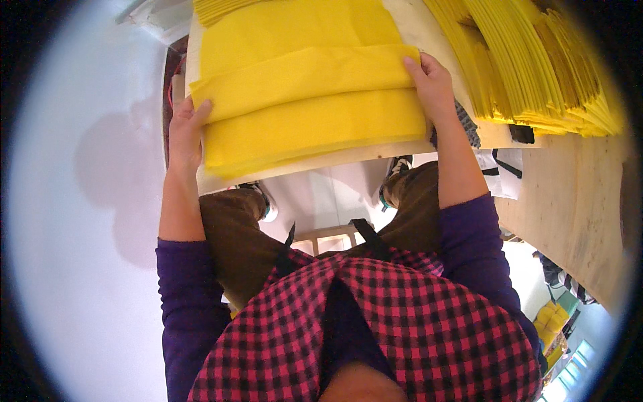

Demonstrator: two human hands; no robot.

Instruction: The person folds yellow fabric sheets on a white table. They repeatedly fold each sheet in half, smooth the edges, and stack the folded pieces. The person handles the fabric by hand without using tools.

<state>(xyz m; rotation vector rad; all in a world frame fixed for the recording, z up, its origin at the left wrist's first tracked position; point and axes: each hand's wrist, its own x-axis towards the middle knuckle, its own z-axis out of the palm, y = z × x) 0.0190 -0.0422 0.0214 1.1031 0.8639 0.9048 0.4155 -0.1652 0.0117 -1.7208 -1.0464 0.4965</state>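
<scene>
A yellow cloth (308,77) lies across the table in front of me, with a folded band running from side to side over more yellow cloth (315,127). My left hand (186,127) grips the band's left end, thumb on top and fingers beneath the edge. At the right end, my right hand (430,84) pinches the band's upper corner between thumb and fingers. The fingers under the cloth are partly hidden. Between my hands the band stretches nearly straight, and the lower layers reach close to the table's near edge.
Tall stacks of folded yellow cloth (529,60) stand at the far right of the wooden table (375,153). Another yellow pile (221,9) sits at the far left. A small black object (522,134) lies by the right stacks. A white wall (87,201) rises on my left.
</scene>
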